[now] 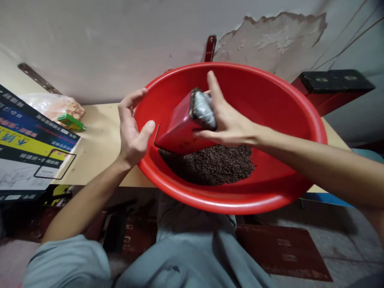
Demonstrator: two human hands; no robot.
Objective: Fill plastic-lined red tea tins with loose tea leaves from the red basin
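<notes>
A large red plastic basin (234,204) holds a heap of small dark-brown grains (222,165). At its left side, my left hand (132,130) curves around the rim, thumb over the inner edge and fingers outside. My right hand (229,120) grips a red rectangular box (183,132) near its dark-edged upper end, which shows something silvery and shiny. The box leans inside the basin, its lower end down to the left against the grains. Part of the right hand's fingers is hidden behind the box.
The basin rests on a pale wooden tabletop (102,132) against a wall with peeling paint. To the left are printed cardboard (33,148), a green packet (72,122) and a clear plastic bag (51,105). Another red box with a black end (336,81) stands at the right.
</notes>
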